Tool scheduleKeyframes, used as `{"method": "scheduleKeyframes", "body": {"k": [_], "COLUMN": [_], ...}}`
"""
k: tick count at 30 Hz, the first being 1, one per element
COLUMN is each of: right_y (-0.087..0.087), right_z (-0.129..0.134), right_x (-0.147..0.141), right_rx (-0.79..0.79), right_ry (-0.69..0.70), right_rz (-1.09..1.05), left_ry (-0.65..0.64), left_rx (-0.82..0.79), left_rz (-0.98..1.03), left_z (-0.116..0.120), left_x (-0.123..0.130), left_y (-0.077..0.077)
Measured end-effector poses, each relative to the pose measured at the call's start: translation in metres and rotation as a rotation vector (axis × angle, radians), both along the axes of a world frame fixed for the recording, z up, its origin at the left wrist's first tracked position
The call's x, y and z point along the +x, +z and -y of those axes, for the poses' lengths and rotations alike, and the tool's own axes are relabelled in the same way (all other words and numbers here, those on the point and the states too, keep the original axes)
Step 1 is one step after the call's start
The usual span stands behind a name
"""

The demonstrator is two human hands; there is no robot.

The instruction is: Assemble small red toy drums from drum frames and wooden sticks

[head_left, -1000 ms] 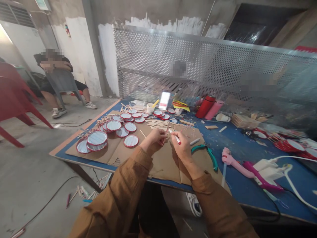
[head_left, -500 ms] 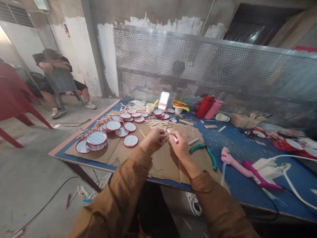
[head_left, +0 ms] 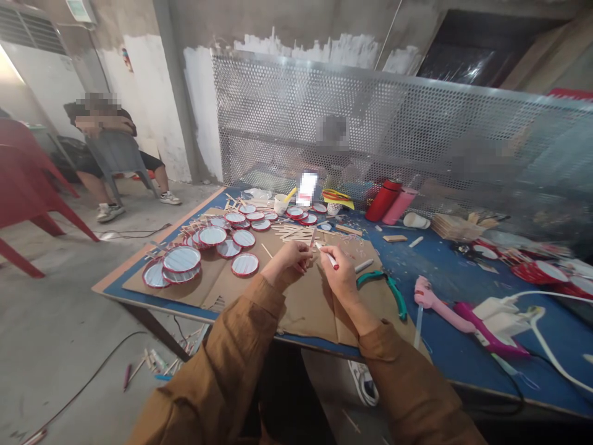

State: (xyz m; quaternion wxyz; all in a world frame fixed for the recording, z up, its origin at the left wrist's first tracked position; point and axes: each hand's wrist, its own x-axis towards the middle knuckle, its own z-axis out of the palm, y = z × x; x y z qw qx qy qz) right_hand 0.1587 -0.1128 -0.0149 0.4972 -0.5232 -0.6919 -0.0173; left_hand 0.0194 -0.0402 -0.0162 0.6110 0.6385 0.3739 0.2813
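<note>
My left hand [head_left: 291,262] pinches a small flat wooden stick [head_left: 312,237] that stands up from its fingertips and looks reddish. Close on its right, my right hand [head_left: 341,272] grips a white marker with a red end [head_left: 332,261], its tip pointing at the stick. Both hands are above a brown cardboard sheet [head_left: 306,312]. Behind them lies a pile of pale wooden sticks [head_left: 294,233]. Several round red-rimmed discs [head_left: 245,264] are spread and stacked to the left.
Teal-handled pliers [head_left: 393,293] lie right of my right hand, near a pink glue gun [head_left: 440,303] and white plugs. Red [head_left: 383,201] and pink bottles, a cup and a lit phone [head_left: 306,188] stand at the back. A person sits on a chair at the far left.
The marker has shifted slightly right, its tip a little farther from the stick. My left hand keeps its pinch and has barely moved.
</note>
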Motion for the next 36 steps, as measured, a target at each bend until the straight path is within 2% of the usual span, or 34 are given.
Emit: {"method": "scheduleKeyframes", "body": {"k": [3, 7, 12, 16, 22, 27, 31, 36], "right_y": [-0.0003, -0.0005, 0.0001, -0.0002, -0.0010, -0.0016, -0.0005, -0.0010], "right_z": [0.0010, 0.0015, 0.0017, 0.0012, 0.0002, 0.0004, 0.0018, 0.0015], "right_x": [0.0012, 0.0016, 0.0007, 0.0017, 0.0001, 0.0004, 0.0005, 0.0006], "right_rx": [-0.033, -0.035, -0.085, -0.077, -0.073, -0.031, -0.060, -0.065], "right_ry": [0.030, -0.009, 0.033, -0.008, 0.041, -0.019, 0.017, -0.010], "right_rz": [0.011, -0.012, -0.011, -0.074, -0.024, -0.037, -0.034, -0.068], "left_ry": [0.003, 0.004, 0.007, 0.019, -0.005, 0.017, 0.010, 0.015], "left_rx": [-0.002, -0.013, 0.018, 0.001, 0.015, -0.004, -0.014, -0.005], "left_rz": [0.004, 0.027, 0.024, 0.042, 0.067, 0.087, 0.074, 0.035], "left_z": [0.0003, 0.0013, 0.0031, 0.0037, 0.0045, 0.0029, 0.0031, 0.0039], "left_x": [-0.0007, -0.0015, -0.0006, 0.0003, 0.0011, 0.0022, 0.0014, 0.0007], "left_y": [0.0008, 0.0018, 0.0017, 0.0018, 0.0007, -0.0023, 0.0000, 0.0025]}}
